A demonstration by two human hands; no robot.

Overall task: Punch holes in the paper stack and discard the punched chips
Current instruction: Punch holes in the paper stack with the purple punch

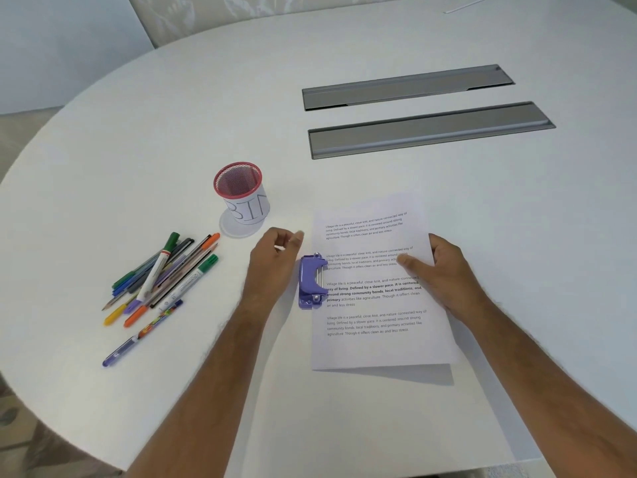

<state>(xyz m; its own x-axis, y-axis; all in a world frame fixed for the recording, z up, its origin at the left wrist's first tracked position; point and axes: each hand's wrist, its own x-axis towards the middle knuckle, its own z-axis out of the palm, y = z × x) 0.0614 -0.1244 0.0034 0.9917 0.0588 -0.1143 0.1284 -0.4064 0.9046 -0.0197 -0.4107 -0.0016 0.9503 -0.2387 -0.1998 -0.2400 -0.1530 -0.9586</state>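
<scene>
While pens (162, 281) lie left, the bin (243, 196) stands beyond the punch (312, 281)

Loose pens and markers (162, 281) heaped left on white table (138, 150) — two grey cable hatches (427, 129) beyond.

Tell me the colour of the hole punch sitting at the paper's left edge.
Purple hole punch, seen in the head view.
</scene>
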